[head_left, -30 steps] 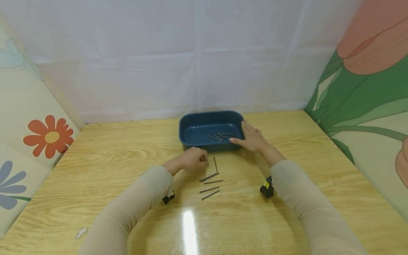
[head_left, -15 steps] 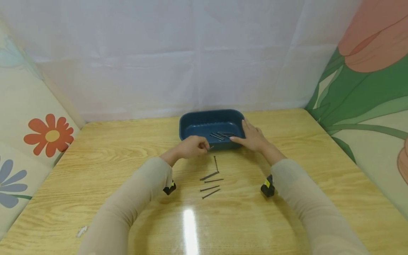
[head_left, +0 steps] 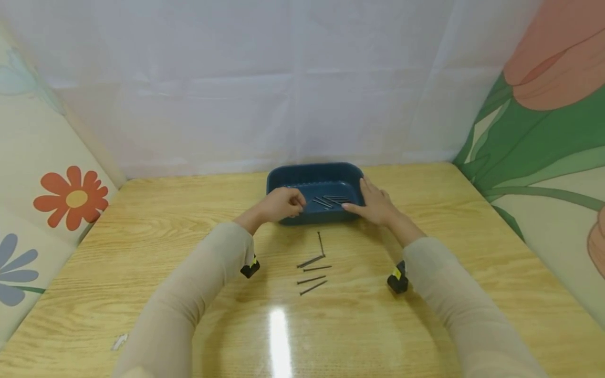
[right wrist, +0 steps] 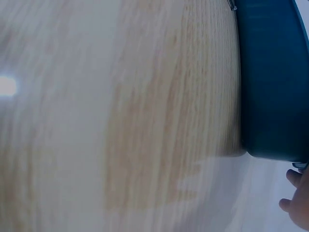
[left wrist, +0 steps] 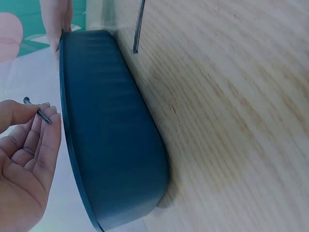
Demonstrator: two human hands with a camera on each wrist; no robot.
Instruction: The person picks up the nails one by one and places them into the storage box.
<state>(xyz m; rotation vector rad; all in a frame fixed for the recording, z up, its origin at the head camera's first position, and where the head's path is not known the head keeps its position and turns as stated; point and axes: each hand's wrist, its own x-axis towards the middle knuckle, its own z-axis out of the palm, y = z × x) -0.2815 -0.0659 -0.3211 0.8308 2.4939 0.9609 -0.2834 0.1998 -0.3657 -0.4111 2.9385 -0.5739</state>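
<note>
My left hand (head_left: pixel 283 203) is over the near left part of a dark blue, rectangular tray with rounded corners (head_left: pixel 314 216). Its thumb and fingertips pinch one slim, dark grey metal nail (left wrist: pixel 37 110), head end sticking out past the thumb; the left wrist view shows it clear of the rim.

My right hand (head_left: pixel 375 206) rests at the tray's near right corner, thumb spread from fairly straight fingers, the thumb at the near rim and the fingers along the right end. It has no nail that I can see.

Inside the tray, toward its right side, lies a loose cluster of dark metal nails (head_left: pixel 334 199), some crossing. More grey nails (head_left: pixel 312 280) lie on the light yellow wood-grain tabletop (head_left: pixel 359 325), in front of the tray and between my forearms: one points toward the tray, its near end by the slanted ones below it. Behind the tray hangs a creased white cloth (head_left: pixel 227 105).
</note>
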